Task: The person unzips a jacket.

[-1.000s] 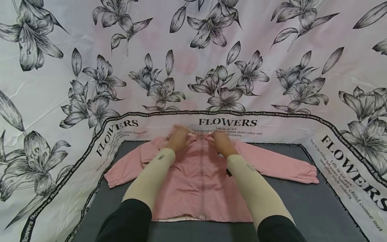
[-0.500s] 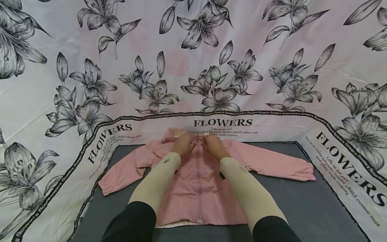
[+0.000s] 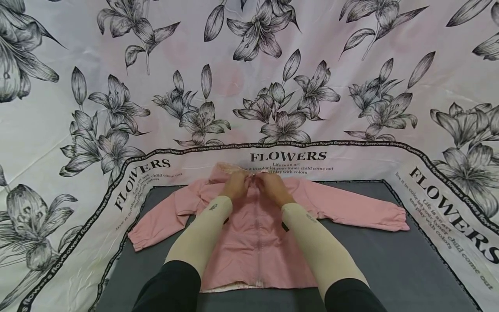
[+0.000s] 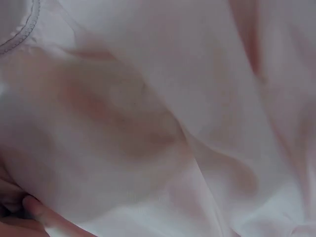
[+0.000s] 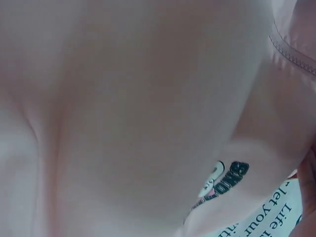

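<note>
A pink zip-up jacket (image 3: 238, 260) lies front up, its sleeves spread to both sides. At its neckline my left hand (image 3: 235, 184) pinches the left side of the collar, and my right hand (image 3: 273, 186) pinches the right side close beside it. The top of the front zipper (image 3: 257, 229) is between them, partly hidden by the fingers. In the left wrist view pink fabric (image 4: 128, 118) fills most of the picture, with a fingertip (image 4: 34, 206) low at the left. The right wrist view has a dark printed patch (image 5: 224, 182) on the cloth.
A grey mat (image 3: 382, 264) lies under the jacket. Around it runs a white floral cloth (image 3: 362, 167) with black lettering, which rises behind. The hood (image 3: 221, 171) bunches above the collar at the left.
My left hand has moved from the hood edge in toward the zipper and now grips the collar nearer the right hand. The view has shifted slightly; over the last half second little else moves.
</note>
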### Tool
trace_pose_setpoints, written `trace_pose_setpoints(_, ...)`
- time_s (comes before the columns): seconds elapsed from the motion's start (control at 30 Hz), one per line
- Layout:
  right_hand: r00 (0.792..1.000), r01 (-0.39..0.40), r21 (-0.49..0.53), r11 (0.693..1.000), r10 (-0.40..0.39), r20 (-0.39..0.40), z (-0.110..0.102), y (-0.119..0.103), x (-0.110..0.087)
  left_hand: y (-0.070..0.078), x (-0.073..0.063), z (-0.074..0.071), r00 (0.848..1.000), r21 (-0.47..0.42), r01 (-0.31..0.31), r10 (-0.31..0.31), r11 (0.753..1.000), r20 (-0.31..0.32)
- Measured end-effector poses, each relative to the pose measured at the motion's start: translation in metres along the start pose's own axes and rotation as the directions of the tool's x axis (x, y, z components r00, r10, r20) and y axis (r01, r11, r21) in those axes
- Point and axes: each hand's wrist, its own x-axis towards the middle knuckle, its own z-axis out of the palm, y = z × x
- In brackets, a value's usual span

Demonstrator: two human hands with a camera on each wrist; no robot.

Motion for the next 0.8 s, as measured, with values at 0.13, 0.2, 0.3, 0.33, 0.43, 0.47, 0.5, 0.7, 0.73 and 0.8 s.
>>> trace_pose_setpoints(0.13,1.0,0.0,0.002,1.0,0.0,-0.025,0.002,-0.006,-0.007,0.013,-0.007,-0.011,0.999,-0.099,0.0,0.004,0.995,0.038)
trace_pose_setpoints(0.2,0.998,0.019,-0.009,1.0,-0.019,-0.054,0.004,-0.008,-0.009,0.011,-0.008,-0.011,0.999,-0.114,-0.023,0.027,0.993,0.03)
trace_pose_setpoints(0.3,0.991,0.056,-0.029,0.998,-0.059,-0.122,0.006,-0.009,-0.012,0.004,-0.007,-0.007,0.999,-0.156,-0.028,0.031,0.987,0.018)
trace_pose_setpoints(0.33,0.987,0.066,-0.042,0.997,-0.072,-0.142,0.007,-0.009,-0.013,-0.001,-0.006,-0.003,0.999,-0.169,-0.035,0.037,0.985,0.008)
trace_pose_setpoints(0.43,0.974,0.089,-0.062,0.994,-0.1,-0.205,0.008,-0.01,-0.013,-0.011,-0.004,0.003,0.999,-0.233,-0.043,0.041,0.972,-0.011)
trace_pose_setpoints(0.47,0.969,0.096,-0.067,0.993,-0.109,-0.224,0.008,-0.01,-0.013,-0.014,-0.002,0.004,0.999,-0.252,-0.047,0.045,0.967,-0.014)
trace_pose_setpoints(0.5,0.964,0.099,-0.075,0.992,-0.114,-0.24,0.008,-0.011,-0.013,-0.016,-0.002,0.003,0.998,-0.264,-0.055,0.049,0.963,-0.03)
trace_pose_setpoints(0.7,0.929,0.119,-0.091,0.989,-0.143,-0.342,0.007,-0.018,-0.012,-0.002,-0.005,-0.021,0.999,-0.357,-0.033,0.022,0.934,-0.033)
trace_pose_setpoints(0.73,0.924,0.127,-0.086,0.988,-0.149,-0.353,0.006,-0.019,-0.012,-0.007,-0.003,-0.019,0.998,-0.362,-0.051,0.037,0.931,-0.045)
trace_pose_setpoints(0.8,0.922,0.134,-0.079,0.988,-0.154,-0.357,0.006,-0.021,-0.012,-0.012,0.001,-0.018,0.996,-0.345,-0.076,0.056,0.935,-0.068)
